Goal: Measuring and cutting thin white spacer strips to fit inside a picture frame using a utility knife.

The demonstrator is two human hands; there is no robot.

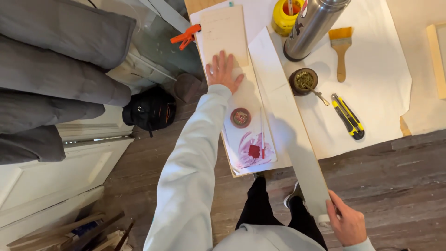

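My left hand lies flat, fingers spread, on the white paper just below a pale wooden panel at the table's left edge. My right hand grips the near end of a long white strip, which runs diagonally from the table's far side down past its front edge. Beside the strip sit a small round dish of red pigment and a sheet stained with red paint.
On the paper-covered table stand a steel flask, a yellow jar, a brown cup with a metal straw, a flat brush and a yellow utility knife. An orange clamp grips the table edge. Black bag on the floor.
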